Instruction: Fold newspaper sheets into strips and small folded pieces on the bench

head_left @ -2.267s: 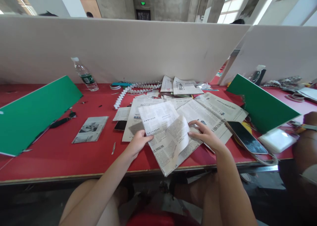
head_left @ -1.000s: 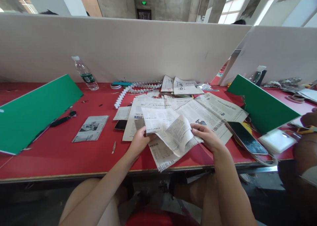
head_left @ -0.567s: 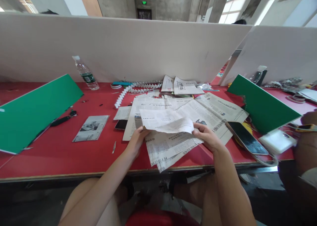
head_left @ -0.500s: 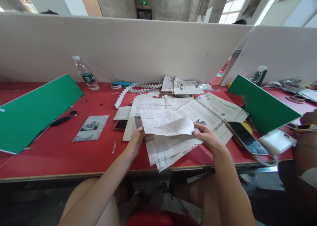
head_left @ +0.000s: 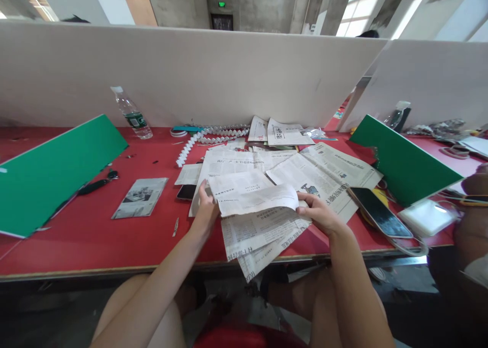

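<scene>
A folded newspaper sheet (head_left: 255, 195) is held up in front of me, its near edge curling over. At its left edge is my left hand (head_left: 207, 208), fingers closed around the paper margin, with the fingertips partly hidden. My right hand (head_left: 318, 213) pinches the right edge between thumb and fingers. Below the curled edge, more newspaper layers (head_left: 263, 236) hang down past the table's front edge. Spread newspaper sheets (head_left: 328, 172) lie behind and to the right of the held one.
On the red table (head_left: 152, 246) lie a small folded newspaper piece (head_left: 140, 198), a phone (head_left: 379, 213) and a white power bank (head_left: 429, 216). Green boards (head_left: 64, 172) stand at both sides. Farther back are a water bottle (head_left: 131, 113) and a folded paper chain (head_left: 186, 149).
The held newspaper has shifted slightly left and toward me, its lower layers hanging farther down. My left hand has moved left and up, while the right hand stays nearly in place.
</scene>
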The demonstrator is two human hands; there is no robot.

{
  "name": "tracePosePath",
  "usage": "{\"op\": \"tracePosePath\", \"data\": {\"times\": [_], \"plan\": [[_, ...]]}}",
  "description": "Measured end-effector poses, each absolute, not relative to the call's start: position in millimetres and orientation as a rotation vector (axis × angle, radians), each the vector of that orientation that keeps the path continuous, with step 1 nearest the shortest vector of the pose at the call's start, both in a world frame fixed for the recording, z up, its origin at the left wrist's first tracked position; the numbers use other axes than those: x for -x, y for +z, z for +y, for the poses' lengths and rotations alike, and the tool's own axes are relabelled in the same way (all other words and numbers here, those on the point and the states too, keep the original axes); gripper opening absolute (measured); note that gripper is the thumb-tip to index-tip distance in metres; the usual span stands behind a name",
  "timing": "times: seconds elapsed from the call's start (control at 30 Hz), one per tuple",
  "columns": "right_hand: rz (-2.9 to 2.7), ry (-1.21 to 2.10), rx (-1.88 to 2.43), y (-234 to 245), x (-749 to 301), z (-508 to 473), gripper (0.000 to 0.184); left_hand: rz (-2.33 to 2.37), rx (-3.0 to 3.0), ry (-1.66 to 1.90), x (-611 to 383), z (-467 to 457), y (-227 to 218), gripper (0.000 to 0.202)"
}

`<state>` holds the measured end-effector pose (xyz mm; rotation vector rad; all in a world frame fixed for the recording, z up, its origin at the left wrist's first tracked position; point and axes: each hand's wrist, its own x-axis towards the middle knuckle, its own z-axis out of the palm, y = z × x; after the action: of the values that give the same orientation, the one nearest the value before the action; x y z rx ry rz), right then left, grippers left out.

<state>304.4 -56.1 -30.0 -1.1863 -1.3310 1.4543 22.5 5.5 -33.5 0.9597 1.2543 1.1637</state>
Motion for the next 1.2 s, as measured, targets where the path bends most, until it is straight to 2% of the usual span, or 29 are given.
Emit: {"op": "tracePosePath", "data": {"times": [0.07, 0.2, 0.27, 0.37, 0.5, 0.63, 0.7, 0.83, 0.97, 1.07, 1.2], "plan": [[-1.323, 1.456, 1.189, -30.7, -305.5, -56.3, 0.057, 1.207, -1.071, 1.119, -18.3, 5.8, -30.4, 0.099], [-1.324, 1.452, 1.184, -31.3, -307.7, -58.1, 0.06, 1.15, -1.166, 0.927, -13.4, 4.9, -27.5, 0.049], [-1.361, 1.464, 1.161, -29.1, -307.9, -60.2, 0.058, 1.132, -1.109, 0.962, -14.2, 4.6, -28.0, 0.04], [-1.404, 1.446, 1.161, -22.1, -306.3, -63.9, 0.051, 1.111, -1.028, 1.062, -17.0, 4.5, -27.0, 0.037], [-1.468, 1.383, 1.266, -13.9, -303.4, -67.6, 0.049, 1.088, -0.925, 1.069, -18.4, 4.4, -22.6, 0.037], [-1.445, 1.375, 1.279, -14.8, -304.7, -68.4, 0.059, 1.148, -0.947, 1.007, -17.1, 4.5, -22.5, 0.041], [-1.421, 1.406, 1.285, -16.8, -307.8, -68.9, 0.065, 1.151, -1.006, 1.013, -17.1, 4.3, -23.2, 0.05], [-1.457, 1.486, 1.336, -18.5, -316.0, -71.4, 0.072, 1.241, -1.007, 1.033, -18.6, 3.5, -21.6, 0.083], [-1.543, 1.457, 1.399, -20.4, -323.4, -73.8, 0.067, 1.265, -1.013, 1.019, -18.2, 3.6, -19.3, 0.099], [-1.592, 1.288, 1.514, -24.4, -325.9, -73.2, 0.06, 1.242, -1.044, 1.021, -16.8, 3.6, -20.7, 0.103], [-1.56, 0.725, 1.728, -29.4, -312.7, -68.4, 0.042, 1.197, -1.138, 1.025, -16.6, 3.0, -26.2, 0.1]]}}
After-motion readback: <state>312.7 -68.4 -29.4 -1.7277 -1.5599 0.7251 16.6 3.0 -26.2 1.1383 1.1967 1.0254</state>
